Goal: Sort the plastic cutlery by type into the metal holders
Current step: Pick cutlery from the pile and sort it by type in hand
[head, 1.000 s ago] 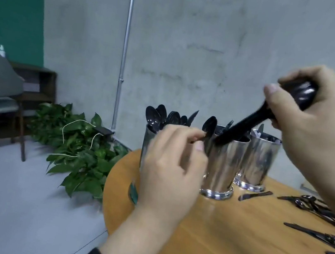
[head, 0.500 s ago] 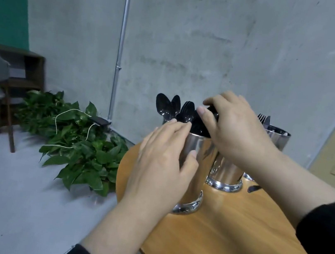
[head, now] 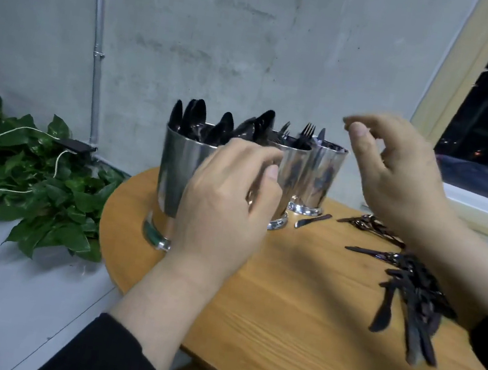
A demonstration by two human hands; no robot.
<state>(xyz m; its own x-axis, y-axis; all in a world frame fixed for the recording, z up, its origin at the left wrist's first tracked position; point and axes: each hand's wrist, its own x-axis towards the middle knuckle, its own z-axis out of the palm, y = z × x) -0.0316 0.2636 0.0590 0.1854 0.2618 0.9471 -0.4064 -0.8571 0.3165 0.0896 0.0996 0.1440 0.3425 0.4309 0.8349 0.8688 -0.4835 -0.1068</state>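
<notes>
Between placements: the left hand hovers loosely curled and empty before the spoon holder; the right hand, relaxed and empty, must next pick from the cutlery pile on the tabletop.

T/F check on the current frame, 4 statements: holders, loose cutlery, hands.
1. Spoons fill the nearest metal holder. True.
2. The right hand grips a spoon. False: it is raised above the table with loosely curled fingers, holding nothing.
3. A pile of loose black cutlery lies on the wooden table. True.
4. The lone knife stands in the middle holder. False: it lies flat on the table beside the holders' bases.
</notes>
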